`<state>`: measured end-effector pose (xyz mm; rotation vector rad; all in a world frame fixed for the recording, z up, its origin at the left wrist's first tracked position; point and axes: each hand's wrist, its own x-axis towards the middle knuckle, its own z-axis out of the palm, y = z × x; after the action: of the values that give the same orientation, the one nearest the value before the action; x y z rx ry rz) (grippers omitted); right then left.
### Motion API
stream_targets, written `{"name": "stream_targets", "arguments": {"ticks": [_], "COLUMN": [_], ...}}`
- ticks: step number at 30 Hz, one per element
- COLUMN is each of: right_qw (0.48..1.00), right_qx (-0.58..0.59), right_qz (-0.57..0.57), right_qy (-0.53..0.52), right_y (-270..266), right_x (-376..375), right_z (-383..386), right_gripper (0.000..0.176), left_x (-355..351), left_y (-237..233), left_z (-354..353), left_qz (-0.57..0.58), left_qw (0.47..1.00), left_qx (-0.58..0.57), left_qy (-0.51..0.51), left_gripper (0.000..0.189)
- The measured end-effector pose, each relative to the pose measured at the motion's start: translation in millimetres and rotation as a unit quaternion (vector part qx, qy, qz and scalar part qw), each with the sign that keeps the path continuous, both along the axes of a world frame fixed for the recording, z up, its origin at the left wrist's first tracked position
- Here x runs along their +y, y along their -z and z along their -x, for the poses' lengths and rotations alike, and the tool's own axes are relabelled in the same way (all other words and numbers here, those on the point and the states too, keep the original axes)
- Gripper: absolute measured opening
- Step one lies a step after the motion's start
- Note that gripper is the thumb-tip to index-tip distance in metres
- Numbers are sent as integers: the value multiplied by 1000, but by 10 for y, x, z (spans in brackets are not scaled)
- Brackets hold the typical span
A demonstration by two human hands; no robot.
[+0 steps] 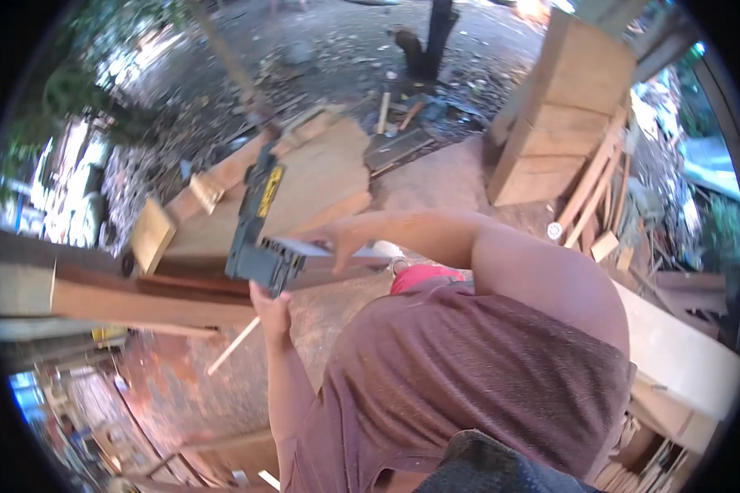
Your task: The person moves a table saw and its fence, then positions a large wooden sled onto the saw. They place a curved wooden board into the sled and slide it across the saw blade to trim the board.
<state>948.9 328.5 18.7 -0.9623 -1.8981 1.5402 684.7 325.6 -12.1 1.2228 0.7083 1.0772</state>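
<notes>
A dark grey tool [242,238] with a yellow label and a pale flat plate at one side is held up in front of my body; its exact kind I cannot make out. My left hand [271,308] is closed at its lower end, with fingers partly hidden behind the body. Coming across from the right, my right hand [337,245] grips the plate side, its fingers curled around the edge. Behind the tool lies a broad wooden board [325,177], and a thick reddish beam [148,304] runs to its left.
A large wooden block [563,107] stands at the upper right, with several loose strips [600,189] beside it. A pale plank [674,345] lies at the right. A thin stick [233,347] rests low on the left. Leaf litter and scraps [321,74] cover the ground beyond.
</notes>
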Motion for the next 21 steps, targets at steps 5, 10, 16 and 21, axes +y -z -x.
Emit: {"name": "stream_targets", "arguments": {"ticks": [5, 10, 16, 21], "right_qw": [998, 994, 996, 964], "right_qx": [35, 96, 46, 74], "right_qz": [34, 36, -46, 78], "right_qy": [-51, -44, 68, 244], "right_y": [541, 968, 819, 501], "right_x": [113, 234, 9, -663], "right_z": [-355, -687, -1692, -2475], "right_gripper": [107, 102, 86, 76], "left_x": [-26, 105, 513, 523], "left_y": [11, -345, -345, -845], "left_z": [-533, -1228, -2257, -3331], "left_qz": [-26, 13, -42, -149], "left_qw": [995, 995, 988, 951], "left_qx": [75, 86, 143, 215], "left_qy": [-56, -45, 51, 166], "left_gripper": [90, 78, 78, 59]}}
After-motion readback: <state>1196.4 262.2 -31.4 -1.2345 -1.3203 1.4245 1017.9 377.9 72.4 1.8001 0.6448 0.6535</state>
